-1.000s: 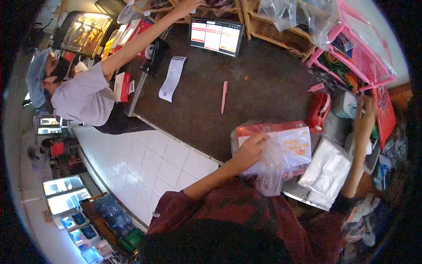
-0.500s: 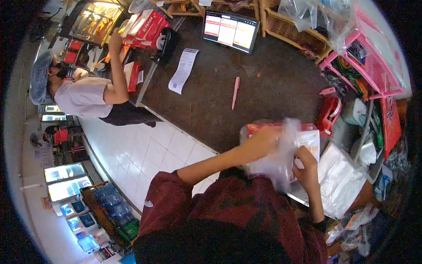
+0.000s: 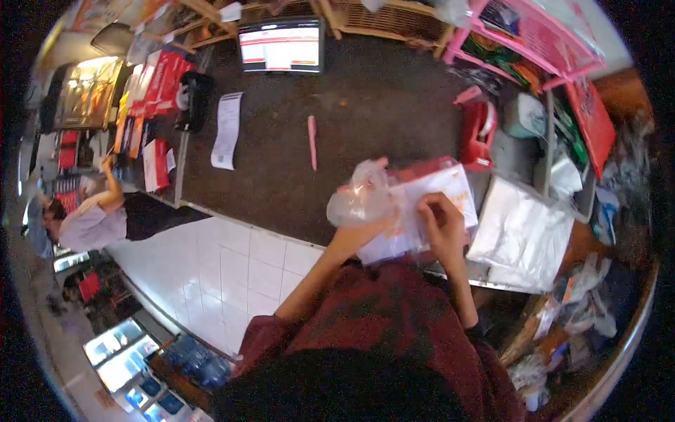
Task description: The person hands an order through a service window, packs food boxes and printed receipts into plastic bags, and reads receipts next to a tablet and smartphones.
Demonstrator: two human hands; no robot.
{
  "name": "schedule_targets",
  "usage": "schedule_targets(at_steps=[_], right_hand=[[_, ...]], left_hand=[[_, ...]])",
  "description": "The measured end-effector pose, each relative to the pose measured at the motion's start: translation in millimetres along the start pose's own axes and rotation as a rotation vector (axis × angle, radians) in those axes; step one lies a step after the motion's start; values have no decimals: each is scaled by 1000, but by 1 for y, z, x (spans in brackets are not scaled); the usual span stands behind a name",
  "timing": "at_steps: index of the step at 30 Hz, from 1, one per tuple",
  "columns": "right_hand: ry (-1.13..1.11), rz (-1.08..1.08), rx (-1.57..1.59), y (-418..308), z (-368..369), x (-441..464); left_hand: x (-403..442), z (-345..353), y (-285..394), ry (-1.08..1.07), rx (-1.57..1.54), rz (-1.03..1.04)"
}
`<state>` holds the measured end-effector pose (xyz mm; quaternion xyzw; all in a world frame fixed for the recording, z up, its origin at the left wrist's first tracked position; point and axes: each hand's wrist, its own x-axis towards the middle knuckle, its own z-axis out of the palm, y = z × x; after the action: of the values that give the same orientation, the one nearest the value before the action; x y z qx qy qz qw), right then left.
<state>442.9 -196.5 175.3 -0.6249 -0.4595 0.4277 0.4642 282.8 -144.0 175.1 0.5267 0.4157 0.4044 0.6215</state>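
Clear thin plastic (image 3: 360,200), puffed out, covers my left hand (image 3: 371,224); its fingers are blurred behind the film, so their grip cannot be made out. My right hand (image 3: 444,221) is just to the right, fingers loosely bent and parted, with nothing visible between them. Beneath both hands, white packs with orange print (image 3: 457,190) lie on a red, plastic-wrapped stack (image 3: 429,169) at the counter edge. Right of them is a stack of clear plastic bags (image 3: 520,228).
On the dark counter (image 3: 281,141) are a pink pen (image 3: 312,143), a receipt (image 3: 226,131), a tablet (image 3: 281,46) and a red tape dispenser (image 3: 479,137). Pink baskets (image 3: 534,42) stand at upper right. Another person (image 3: 91,218) stands at far left.
My left hand and the plastic have moved left, away from my right hand, and the plastic has puffed out. The view has shifted; the other person appears lower and farther left.
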Motion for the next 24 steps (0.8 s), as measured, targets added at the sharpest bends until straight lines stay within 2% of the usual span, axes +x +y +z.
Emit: schedule_targets(at_steps=[3, 4, 6, 7, 10, 13, 14, 16, 18, 19, 22, 23, 24], right_hand=[[-83, 33, 71, -2, 1, 0], [-81, 28, 63, -2, -3, 0], [-143, 10, 58, -3, -8, 3], [-148, 1, 53, -5, -11, 3], [-227, -12, -14, -10, -18, 6], [-300, -28, 13, -12, -25, 11], [-360, 17, 74, -14, -30, 14], [-419, 61, 132, -18, -35, 15], [-536, 41, 168, -22, -37, 16], [-544, 33, 167, -24, -37, 15], [-534, 57, 183, -29, -33, 13], [-506, 61, 133, -29, -33, 13], [-475, 64, 82, -28, -35, 13]], left_hand=[[-9, -3, -27, -260, 638, -6], [-10, -1, -27, -259, 633, 2], [-12, 1, -22, -236, 147, -188], [-16, -1, -29, -231, 145, -179], [-26, -3, -50, -82, -24, 26], [-18, -1, -40, -188, -103, -17], [-14, -3, -28, -240, 138, -4], [-13, -8, -17, -289, 378, 10], [-14, -14, -17, -395, 172, 82], [-16, -11, -23, -387, 176, 89], [-22, -7, -65, -129, 250, 248], [-19, -12, -80, -163, 567, 424], [-15, -10, -97, -235, 352, 225]])
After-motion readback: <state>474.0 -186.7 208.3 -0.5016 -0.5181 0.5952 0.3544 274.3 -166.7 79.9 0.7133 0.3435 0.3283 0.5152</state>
